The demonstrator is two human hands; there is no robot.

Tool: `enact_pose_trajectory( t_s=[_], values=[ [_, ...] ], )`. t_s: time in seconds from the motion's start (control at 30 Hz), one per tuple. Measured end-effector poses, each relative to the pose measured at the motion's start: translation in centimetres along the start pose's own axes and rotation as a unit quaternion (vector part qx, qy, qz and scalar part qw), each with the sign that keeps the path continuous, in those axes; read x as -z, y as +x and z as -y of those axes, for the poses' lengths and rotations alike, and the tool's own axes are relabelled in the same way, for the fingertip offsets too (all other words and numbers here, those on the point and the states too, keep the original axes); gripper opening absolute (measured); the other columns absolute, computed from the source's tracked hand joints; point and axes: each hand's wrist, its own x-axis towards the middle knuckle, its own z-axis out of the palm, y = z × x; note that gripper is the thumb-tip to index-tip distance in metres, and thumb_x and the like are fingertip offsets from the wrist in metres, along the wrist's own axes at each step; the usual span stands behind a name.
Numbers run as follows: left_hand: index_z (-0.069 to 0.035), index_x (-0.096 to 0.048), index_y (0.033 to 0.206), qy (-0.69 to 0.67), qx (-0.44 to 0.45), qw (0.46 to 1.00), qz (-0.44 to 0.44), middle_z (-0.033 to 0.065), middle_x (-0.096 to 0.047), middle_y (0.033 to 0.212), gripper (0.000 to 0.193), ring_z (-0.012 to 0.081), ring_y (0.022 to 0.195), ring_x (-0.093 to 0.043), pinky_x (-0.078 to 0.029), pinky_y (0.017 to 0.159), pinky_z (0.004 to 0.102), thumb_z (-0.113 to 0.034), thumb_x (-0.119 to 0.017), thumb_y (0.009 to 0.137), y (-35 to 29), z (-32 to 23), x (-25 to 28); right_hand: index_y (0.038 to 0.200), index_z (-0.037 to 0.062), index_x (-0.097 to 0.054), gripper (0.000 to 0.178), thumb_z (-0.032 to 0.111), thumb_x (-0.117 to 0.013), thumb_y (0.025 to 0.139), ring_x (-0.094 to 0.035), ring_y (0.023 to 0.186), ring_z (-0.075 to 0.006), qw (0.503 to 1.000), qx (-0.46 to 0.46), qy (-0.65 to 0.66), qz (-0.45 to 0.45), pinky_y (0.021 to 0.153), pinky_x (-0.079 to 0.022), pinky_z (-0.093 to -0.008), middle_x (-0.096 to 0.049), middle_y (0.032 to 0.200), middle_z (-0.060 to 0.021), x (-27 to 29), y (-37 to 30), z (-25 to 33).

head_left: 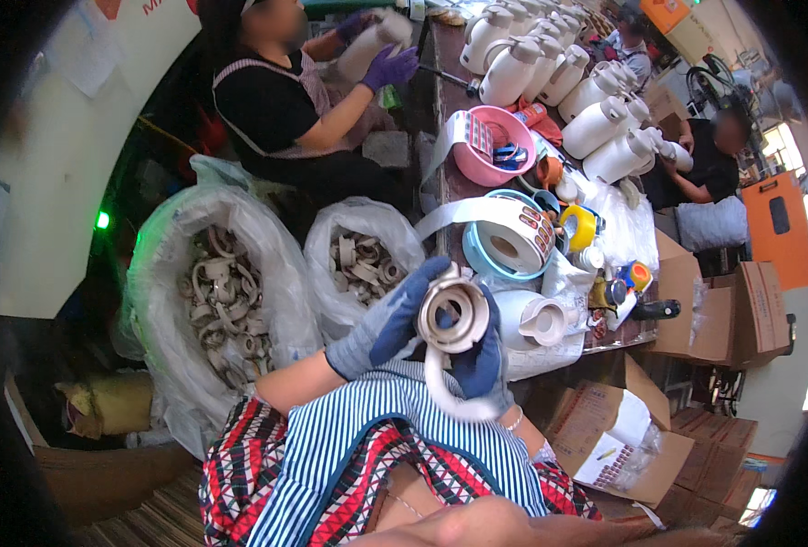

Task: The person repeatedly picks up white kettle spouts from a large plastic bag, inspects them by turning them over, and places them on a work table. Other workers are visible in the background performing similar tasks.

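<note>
We grip a beige round plastic lid ring with handle (452, 317) at picture centre: blue-gloved left hand (388, 321) clamped at its nine o'clock, gloved right hand (482, 357) closed at five o'clock; white jug (533, 319) at three o'clock.

The person is wearing blue knitted fabric gloves on both hands, the left hand (388, 321) and the right hand (482, 357), each glove covering the fingers fully and ending at the wrist. A thin pale beaded bracelet (514, 421) is circling the right wrist. Over the lap a blue-and-white vertically striped cloth apron (367, 438) is lying, and under it a red, black and white zigzag-patterned garment (240, 456) is showing on both sides.
</note>
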Motion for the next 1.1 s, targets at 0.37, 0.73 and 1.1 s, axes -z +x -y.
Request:
enact_pose_trajectory(
  t_s=[0.37, 0.73, 1.1],
  values=[
    [-0.005, -0.037, 0.144, -0.214, 0.089, 0.972, -0.048, 0.0109, -0.051, 0.136, 0.051, 0.0211, 0.126, -0.051, -0.041, 0.109, 0.0342, -0.022, -0.056, 0.100, 0.6, 2.8, 1.5, 0.143, 0.0051, -0.039, 0.042, 0.024, -0.038, 0.105, -0.050, 0.127, -0.0260, 0.967, -0.143, 0.210, 0.001, 0.111, -0.039, -0.0395, -0.049, 0.141, -0.0129, 4.8, 2.2, -3.6],
    [-0.003, -0.028, 0.150, -0.101, 0.035, 0.984, -0.145, 0.0104, -0.044, 0.143, 0.062, 0.0197, 0.131, -0.044, -0.036, 0.110, 0.0319, -0.036, -0.051, 0.102, -3.3, 8.6, 4.0, 0.138, 0.0038, -0.043, 0.038, 0.014, -0.046, 0.102, -0.055, 0.119, -0.0215, 0.902, 0.057, -0.420, 0.076, 0.104, -0.046, -0.0357, -0.053, 0.133, -0.0113, 5.6, 2.5, -8.2],
    [-0.003, -0.039, 0.143, -0.132, 0.086, 0.954, -0.257, 0.0103, -0.052, 0.134, 0.049, 0.0176, 0.125, -0.049, -0.039, 0.107, 0.0313, -0.031, -0.048, 0.104, -4.8, 8.5, 3.7, 0.141, 0.0028, -0.040, 0.053, 0.017, -0.058, 0.093, -0.053, 0.123, -0.0258, 0.868, 0.013, -0.476, 0.141, 0.102, -0.046, -0.0366, -0.052, 0.136, -0.0131, 8.3, 2.4, -10.0]
  ],
)
